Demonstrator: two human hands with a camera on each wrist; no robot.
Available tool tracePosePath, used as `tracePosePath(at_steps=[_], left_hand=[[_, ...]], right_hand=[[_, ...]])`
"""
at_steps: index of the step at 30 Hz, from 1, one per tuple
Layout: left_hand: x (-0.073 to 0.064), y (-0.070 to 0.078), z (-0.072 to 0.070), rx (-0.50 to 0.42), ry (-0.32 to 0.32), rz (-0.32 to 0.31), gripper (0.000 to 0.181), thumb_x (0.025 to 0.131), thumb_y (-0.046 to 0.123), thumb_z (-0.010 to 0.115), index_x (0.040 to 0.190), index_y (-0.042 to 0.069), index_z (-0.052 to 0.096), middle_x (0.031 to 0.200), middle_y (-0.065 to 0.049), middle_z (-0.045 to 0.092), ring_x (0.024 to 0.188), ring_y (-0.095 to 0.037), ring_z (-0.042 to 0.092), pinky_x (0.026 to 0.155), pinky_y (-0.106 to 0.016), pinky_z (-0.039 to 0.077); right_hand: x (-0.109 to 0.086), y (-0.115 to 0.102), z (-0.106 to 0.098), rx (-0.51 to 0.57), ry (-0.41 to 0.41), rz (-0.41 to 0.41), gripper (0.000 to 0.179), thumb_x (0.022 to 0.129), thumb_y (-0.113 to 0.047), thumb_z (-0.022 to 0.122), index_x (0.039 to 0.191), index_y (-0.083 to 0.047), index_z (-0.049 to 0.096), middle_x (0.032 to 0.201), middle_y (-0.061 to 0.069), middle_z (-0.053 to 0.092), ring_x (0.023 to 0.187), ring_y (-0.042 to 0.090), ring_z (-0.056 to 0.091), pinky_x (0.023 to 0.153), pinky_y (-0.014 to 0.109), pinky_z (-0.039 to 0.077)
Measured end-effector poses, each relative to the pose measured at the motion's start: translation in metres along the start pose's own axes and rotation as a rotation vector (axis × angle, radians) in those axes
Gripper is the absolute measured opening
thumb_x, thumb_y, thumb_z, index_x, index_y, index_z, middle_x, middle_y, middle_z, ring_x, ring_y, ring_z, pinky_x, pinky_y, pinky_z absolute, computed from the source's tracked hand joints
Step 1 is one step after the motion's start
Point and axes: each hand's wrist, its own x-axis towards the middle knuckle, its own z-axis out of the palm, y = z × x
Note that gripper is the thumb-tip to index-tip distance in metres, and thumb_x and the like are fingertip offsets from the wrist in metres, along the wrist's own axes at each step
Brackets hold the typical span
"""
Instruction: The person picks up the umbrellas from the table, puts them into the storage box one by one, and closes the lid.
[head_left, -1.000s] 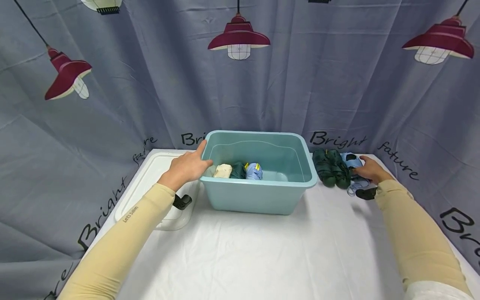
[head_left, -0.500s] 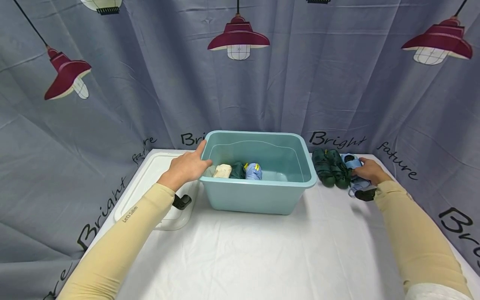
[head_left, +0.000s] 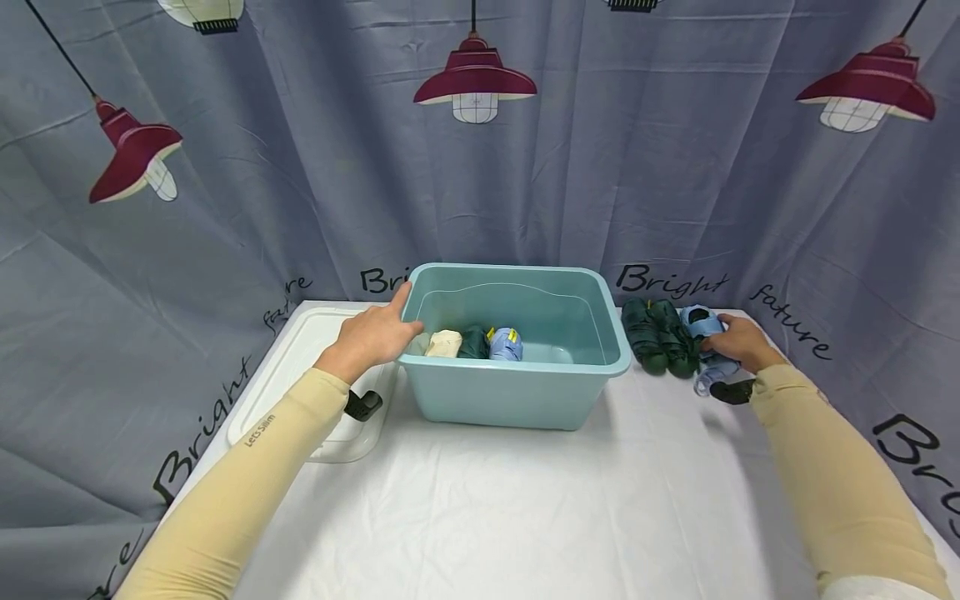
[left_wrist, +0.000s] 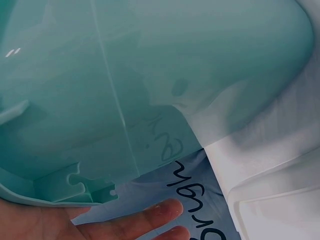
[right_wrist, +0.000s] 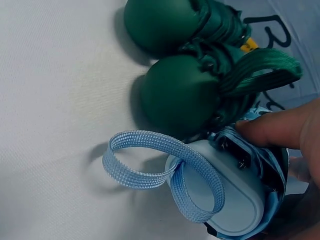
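My left hand (head_left: 372,340) rests at the left rim of a teal plastic tub (head_left: 510,396). In the left wrist view its fingers (left_wrist: 145,220) stretch out straight below the rim. At the right, my right hand (head_left: 738,340) holds a light blue folding umbrella (right_wrist: 232,205), the thumb on its folded cloth. A blue woven wrist strap (right_wrist: 145,140) loops from the umbrella's handle end. Two dark green folding umbrellas (right_wrist: 180,95) lie beside it on the white cloth. Inside the tub sit a cream bundle (head_left: 444,343), a dark green one (head_left: 474,342) and a light blue one (head_left: 506,344).
A white lid (head_left: 341,437) lies on the table left of the tub, partly under my left forearm. The white-covered table (head_left: 540,508) runs toward me. Behind hangs a grey-blue curtain (head_left: 337,167) printed with red lamps and lettering.
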Motion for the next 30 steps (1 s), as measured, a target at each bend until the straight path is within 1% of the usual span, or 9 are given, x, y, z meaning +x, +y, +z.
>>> tracePosePath(at_steps=[3, 8, 11, 14, 17, 19, 22, 25, 30], left_hand=[[0.0, 0.0, 0.0, 0.0, -0.002, 0.001, 0.081, 0.097, 0.051, 0.043, 0.164, 0.029, 0.003, 0.126, -0.02, 0.065, 0.101, -0.033, 0.064, 0.071, -0.047, 0.047], [-0.001, -0.001, 0.0, 0.002, -0.006, 0.003, 0.081, 0.097, 0.051, 0.043, 0.164, 0.029, 0.002, 0.13, -0.021, 0.063, 0.104, -0.034, 0.064, 0.071, -0.047, 0.047], [-0.001, -0.001, 0.0, 0.0, -0.009, 0.002, 0.081, 0.097, 0.052, 0.042, 0.164, 0.029, 0.001, 0.131, -0.021, 0.063, 0.104, -0.034, 0.064, 0.071, -0.047, 0.047], [-0.001, -0.001, 0.0, -0.004, -0.01, 0.001, 0.081, 0.098, 0.052, 0.042, 0.164, 0.029, 0.001, 0.131, -0.021, 0.063, 0.105, -0.034, 0.064, 0.071, -0.047, 0.046], [0.0, -0.001, 0.0, -0.007, -0.005, 0.004, 0.081, 0.097, 0.052, 0.042, 0.164, 0.029, 0.001, 0.131, -0.021, 0.063, 0.105, -0.034, 0.064, 0.071, -0.047, 0.046], [0.0, -0.001, 0.0, -0.01, -0.005, 0.007, 0.081, 0.097, 0.052, 0.042, 0.164, 0.029, 0.001, 0.13, -0.02, 0.063, 0.104, -0.034, 0.064, 0.071, -0.047, 0.046], [0.0, -0.001, 0.0, -0.014, -0.003, 0.012, 0.081, 0.097, 0.051, 0.043, 0.164, 0.029, 0.002, 0.129, -0.02, 0.063, 0.103, -0.034, 0.064, 0.07, -0.046, 0.046], [0.0, -0.001, 0.0, -0.018, -0.005, 0.014, 0.081, 0.097, 0.051, 0.043, 0.164, 0.03, 0.002, 0.127, -0.019, 0.064, 0.1, -0.033, 0.063, 0.068, -0.045, 0.045], [0.0, -0.001, 0.0, -0.018, -0.013, 0.012, 0.081, 0.097, 0.051, 0.043, 0.164, 0.03, 0.001, 0.124, -0.019, 0.065, 0.098, -0.032, 0.063, 0.067, -0.044, 0.045]], right_hand=[[-0.003, -0.003, -0.004, 0.006, 0.005, -0.009, 0.089, 0.087, -0.011, 0.064, 0.154, 0.014, 0.01, 0.15, 0.045, 0.024, 0.119, 0.05, 0.038, 0.103, 0.063, 0.036], [-0.006, -0.007, -0.01, 0.02, 0.018, 0.014, 0.092, 0.087, -0.015, 0.066, 0.156, 0.01, 0.011, 0.148, 0.045, 0.026, 0.121, 0.051, 0.039, 0.099, 0.062, 0.04], [-0.009, -0.011, -0.014, 0.014, 0.03, 0.014, 0.093, 0.088, -0.018, 0.068, 0.157, 0.008, 0.012, 0.146, 0.045, 0.028, 0.118, 0.051, 0.041, 0.095, 0.061, 0.044], [-0.015, -0.016, -0.021, 0.003, 0.021, -0.002, 0.093, 0.088, -0.021, 0.068, 0.157, 0.008, 0.012, 0.142, 0.044, 0.033, 0.111, 0.048, 0.045, 0.083, 0.054, 0.049], [-0.021, -0.021, -0.028, 0.004, 0.003, -0.02, 0.095, 0.09, -0.025, 0.068, 0.157, 0.007, 0.01, 0.141, 0.043, 0.033, 0.11, 0.047, 0.046, 0.08, 0.052, 0.049], [-0.024, -0.023, -0.032, 0.004, -0.01, -0.031, 0.097, 0.09, -0.028, 0.068, 0.157, 0.007, 0.008, 0.142, 0.044, 0.031, 0.113, 0.05, 0.045, 0.082, 0.057, 0.05], [-0.027, -0.024, -0.035, 0.006, -0.019, -0.04, 0.098, 0.092, -0.032, 0.067, 0.158, 0.006, 0.006, 0.144, 0.046, 0.027, 0.117, 0.053, 0.043, 0.087, 0.066, 0.047], [-0.033, -0.029, -0.039, -0.004, -0.023, -0.052, 0.098, 0.092, -0.034, 0.067, 0.158, 0.006, 0.006, 0.145, 0.046, 0.026, 0.118, 0.053, 0.044, 0.088, 0.066, 0.046], [-0.045, -0.045, -0.045, -0.032, -0.025, -0.079, 0.098, 0.093, -0.039, 0.066, 0.158, 0.005, 0.009, 0.147, 0.045, 0.025, 0.119, 0.051, 0.041, 0.092, 0.063, 0.043]])
